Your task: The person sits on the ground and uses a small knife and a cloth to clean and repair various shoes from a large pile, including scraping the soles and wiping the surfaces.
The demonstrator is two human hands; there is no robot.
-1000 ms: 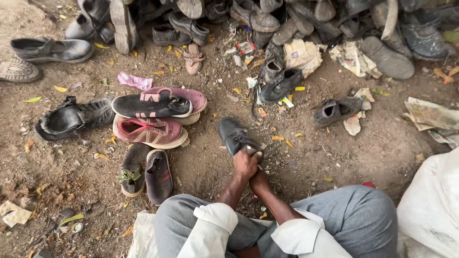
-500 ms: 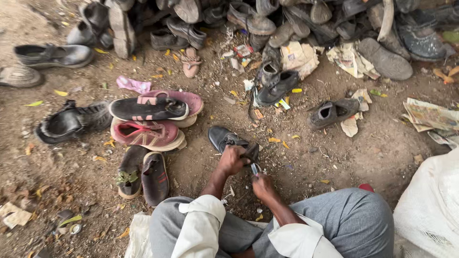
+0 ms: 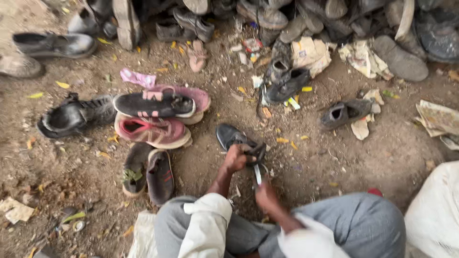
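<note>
A black shoe lies on the dirt in front of my knees, toe pointing away to the left. My left hand grips its heel end and holds it down. My right hand is closed around a thin metal tool whose tip reaches up to the shoe's heel. Both forearms come out of rolled white sleeves above grey trousers.
A red sneaker, a black shoe stacked on a pink one, a black boot and a dark pair lie to the left. A pile of worn shoes fills the far side. A white sack sits at right.
My hands have come apart: both were together on the shoe's heel, now the right hand has drawn back toward my knees with the tool. The left hand stays on the shoe.
</note>
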